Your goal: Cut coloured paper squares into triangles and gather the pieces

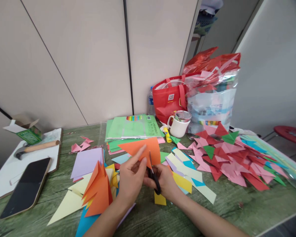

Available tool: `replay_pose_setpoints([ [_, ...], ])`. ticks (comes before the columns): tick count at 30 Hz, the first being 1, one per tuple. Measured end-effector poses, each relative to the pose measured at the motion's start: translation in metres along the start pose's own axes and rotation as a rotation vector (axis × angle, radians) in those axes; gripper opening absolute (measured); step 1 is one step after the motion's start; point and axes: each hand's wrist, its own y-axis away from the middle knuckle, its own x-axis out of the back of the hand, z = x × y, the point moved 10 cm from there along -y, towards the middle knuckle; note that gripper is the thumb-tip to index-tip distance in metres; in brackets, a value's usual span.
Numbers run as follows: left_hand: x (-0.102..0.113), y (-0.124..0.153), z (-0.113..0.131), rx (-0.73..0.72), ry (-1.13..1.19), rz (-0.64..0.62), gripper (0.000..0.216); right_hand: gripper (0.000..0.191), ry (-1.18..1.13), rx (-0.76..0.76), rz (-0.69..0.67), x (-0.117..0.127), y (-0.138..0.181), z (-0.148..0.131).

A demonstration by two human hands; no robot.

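Between the thumb and fingers of my left hand (pixel 133 171) is an orange sheet of paper (pixel 140 148), folded to a point at its left. Black-handled scissors (pixel 153 177) sit in my right hand (pixel 164 182), their blades upright against the orange paper near its right part. Below my hands lies a yellow strip (pixel 160 199). Left of my left wrist is a pile of folded orange papers (pixel 98 194), over cream, yellow and blue pieces. Cut strips in white, blue and yellow (pixel 187 168) are spread to the right of my right hand.
Folded pink, red and green pieces (pixel 232 154) heap at the right. Behind stand a white mug (pixel 179 125), a red bag (pixel 166 98) and packs of green paper (pixel 135 126). A phone (pixel 26 187), a hammer (pixel 36 148) and a small box (pixel 25 130) lie left.
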Motion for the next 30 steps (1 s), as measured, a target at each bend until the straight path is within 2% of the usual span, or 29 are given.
replay_pose_setpoints([
  [8,-0.001,0.0,0.0,-0.004,0.01,-0.008,0.04,0.041,0.019,-0.023,0.036,0.004,0.0,0.004],
  [14,-0.005,0.001,-0.001,0.013,-0.007,-0.055,0.047,0.039,0.016,-0.049,0.034,0.003,0.001,0.007],
  [23,0.018,-0.007,0.01,-0.108,-0.141,0.055,0.038,0.04,-0.052,-0.089,0.013,-0.002,0.001,0.014],
  [30,0.012,-0.006,0.005,-0.032,-0.111,0.035,0.035,0.034,-0.038,-0.029,-0.051,-0.005,0.001,0.002],
])
